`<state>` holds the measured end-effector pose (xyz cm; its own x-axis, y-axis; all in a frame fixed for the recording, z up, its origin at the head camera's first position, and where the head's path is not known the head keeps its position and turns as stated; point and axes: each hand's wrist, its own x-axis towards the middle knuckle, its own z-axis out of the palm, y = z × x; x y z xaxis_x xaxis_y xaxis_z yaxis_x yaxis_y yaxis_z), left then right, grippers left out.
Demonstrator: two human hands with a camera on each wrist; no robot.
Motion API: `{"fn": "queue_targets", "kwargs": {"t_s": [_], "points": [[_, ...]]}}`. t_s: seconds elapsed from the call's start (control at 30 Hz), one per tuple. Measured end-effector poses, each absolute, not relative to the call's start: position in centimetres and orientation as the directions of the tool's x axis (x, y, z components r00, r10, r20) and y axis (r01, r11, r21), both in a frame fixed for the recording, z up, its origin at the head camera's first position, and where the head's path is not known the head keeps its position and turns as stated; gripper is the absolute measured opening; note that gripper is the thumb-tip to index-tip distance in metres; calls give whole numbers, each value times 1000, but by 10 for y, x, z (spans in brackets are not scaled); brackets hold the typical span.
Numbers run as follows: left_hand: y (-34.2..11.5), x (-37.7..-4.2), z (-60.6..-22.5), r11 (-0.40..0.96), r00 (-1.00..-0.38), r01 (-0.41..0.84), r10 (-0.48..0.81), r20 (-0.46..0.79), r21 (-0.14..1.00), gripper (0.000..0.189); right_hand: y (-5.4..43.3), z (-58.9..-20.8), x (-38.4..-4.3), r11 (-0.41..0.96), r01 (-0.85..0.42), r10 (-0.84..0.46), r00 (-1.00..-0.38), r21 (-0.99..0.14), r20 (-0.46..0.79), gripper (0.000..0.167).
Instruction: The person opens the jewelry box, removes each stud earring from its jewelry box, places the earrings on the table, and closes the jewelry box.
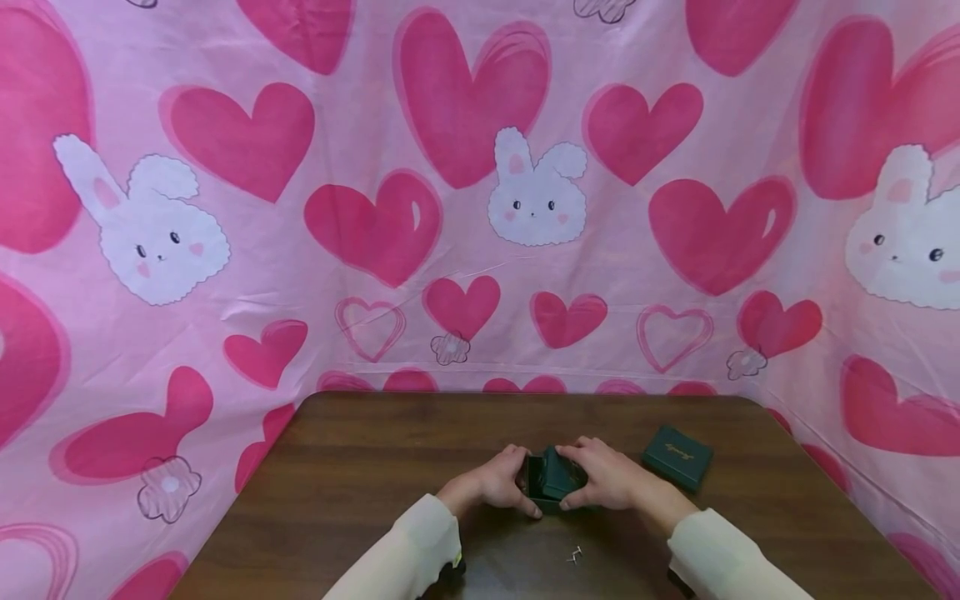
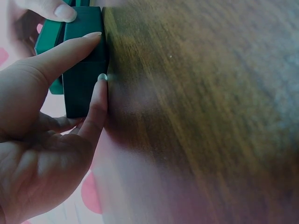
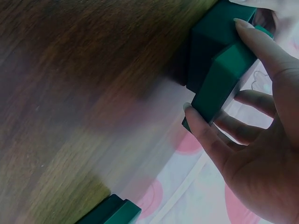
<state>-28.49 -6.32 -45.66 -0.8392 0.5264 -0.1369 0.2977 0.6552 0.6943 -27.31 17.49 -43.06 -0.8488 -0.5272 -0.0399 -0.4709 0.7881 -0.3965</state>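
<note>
Between the two hands in the head view is a small dark green gift box [image 1: 551, 506], its inside partly showing. My left hand [image 1: 504, 482] holds the box base [image 2: 84, 86] on its left side, thumb on the near wall and fingers at the far side. My right hand [image 1: 603, 475] grips the green lid [image 3: 222, 77], which is tilted over the right part of the base. The right thumb lies close to the base's upper edge in the right wrist view. On the table just in front of the hands lie a few tiny shiny metal pieces [image 1: 574, 554].
A second green box [image 1: 678, 457] with gold script on top rests to the right, beyond the right forearm. The brown wooden table [image 1: 360, 483] has a pink heart-and-rabbit cloth [image 1: 465, 250] hanging behind it and on both sides.
</note>
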Motion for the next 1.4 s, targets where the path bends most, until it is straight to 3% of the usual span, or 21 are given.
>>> {"fn": "queue_targets", "kwargs": {"t_s": [1.4], "points": [[-64, -285, -459, 635, -840, 297, 529, -120, 713, 61, 192, -431, -266, 785, -473, -523, -852, -400, -19, 85]]}}
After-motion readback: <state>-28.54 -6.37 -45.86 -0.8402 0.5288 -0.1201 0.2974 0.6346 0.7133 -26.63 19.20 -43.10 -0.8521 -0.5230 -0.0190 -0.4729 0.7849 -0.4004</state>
